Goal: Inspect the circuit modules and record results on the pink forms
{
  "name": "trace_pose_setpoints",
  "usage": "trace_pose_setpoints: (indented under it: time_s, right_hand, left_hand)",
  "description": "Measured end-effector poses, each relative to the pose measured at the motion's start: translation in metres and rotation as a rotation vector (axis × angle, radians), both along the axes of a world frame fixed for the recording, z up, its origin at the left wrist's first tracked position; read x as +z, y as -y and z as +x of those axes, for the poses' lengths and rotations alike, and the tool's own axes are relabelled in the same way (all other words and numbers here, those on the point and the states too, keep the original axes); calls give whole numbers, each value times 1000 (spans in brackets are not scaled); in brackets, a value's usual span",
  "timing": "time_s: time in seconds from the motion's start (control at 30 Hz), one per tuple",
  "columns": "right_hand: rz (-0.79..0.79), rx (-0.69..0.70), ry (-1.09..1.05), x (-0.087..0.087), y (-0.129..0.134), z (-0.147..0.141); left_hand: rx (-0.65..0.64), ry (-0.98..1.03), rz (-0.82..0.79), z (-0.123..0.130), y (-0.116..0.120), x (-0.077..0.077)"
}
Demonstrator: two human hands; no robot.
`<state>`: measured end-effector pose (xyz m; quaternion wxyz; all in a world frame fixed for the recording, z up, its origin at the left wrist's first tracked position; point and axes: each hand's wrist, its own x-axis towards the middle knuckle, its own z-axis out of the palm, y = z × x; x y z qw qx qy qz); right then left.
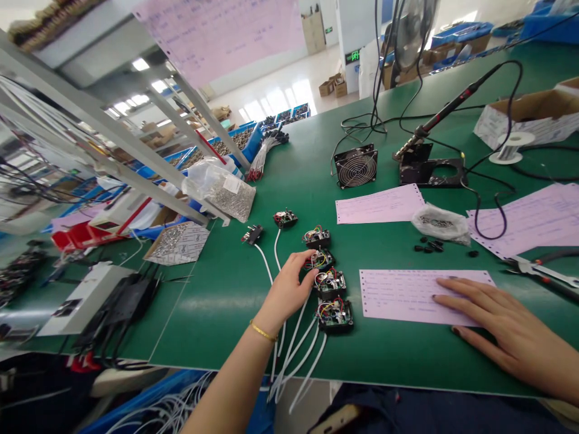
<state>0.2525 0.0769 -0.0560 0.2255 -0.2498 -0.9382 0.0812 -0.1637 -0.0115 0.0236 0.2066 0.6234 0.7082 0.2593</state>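
My left hand has its curled fingers on a small black circuit module with coloured wires. That module stands in a column of similar wired modules, with one just below it and another nearer me. Their white cables trail toward the bench's front edge. My right hand lies flat, fingers spread, on a pink printed sheet, touching only the paper. Two more small modules lie farther up the green workbench.
Farther along the bench are a soldering iron on a black stand, a cooling fan, a bag of small parts, black pieces, pliers and a solder spool. A metal rack rises at left.
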Motion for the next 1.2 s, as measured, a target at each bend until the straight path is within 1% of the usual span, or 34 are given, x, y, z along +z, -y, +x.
trace_pose_setpoints:
  time_s: [0.07,0.13,0.17,0.2,0.27,0.33,0.4,0.5,0.57,0.63,0.73,0.8,0.9,1.0,1.1,1.2]
  right_hand:
    - [21,7,-10,2,1,0]
    - [35,9,-10,3,1,0]
    - [37,9,-7,3,2,0]
    - [34,8,-2,2,2,0]
    - [25,5,-2,1,2,1]
    - [24,5,-2,1,1,1]
    - [43,13,-2,2,1,1]
    - [65,27,-2,5,0,0]
    - [55,30,-4,7,-1,-1]
    - [27,32,-1,9,-3,-4]
    - [-17,42,16,14,-5,-11]
    - [-49,40,39,19,-7,-16]
    - [-108,21,70,30,-7,-24]
    - [-189,21,77,43,-4,-34]
    - [-282,97,63,54,3,-49]
    - [-314,173,88,58,10,-67]
  left_hand:
    - [-58,17,2,0,-3,2]
    - [-112,34,-5,0,-3,7]
    - [-117,35,-8,-1,-4,10]
    - [-95,38,-8,-3,-4,13]
    - [12,52,5,-9,-9,14]
    - [131,80,21,-17,-17,10]
    - [188,118,16,-26,-31,3]
    - [167,187,-39,-36,-53,-4]
    - [110,230,-81,-39,-64,-3]
    - [51,263,-115,-40,-70,1]
    - [13,317,-140,-38,-72,7]
    - [10,372,-139,-36,-70,7]
    - [14,476,-133,-35,-66,2]
    - [56,600,-112,-33,-65,-3]
    - [110,675,-92,-31,-67,-6]
    - [128,682,-91,-28,-68,-5]
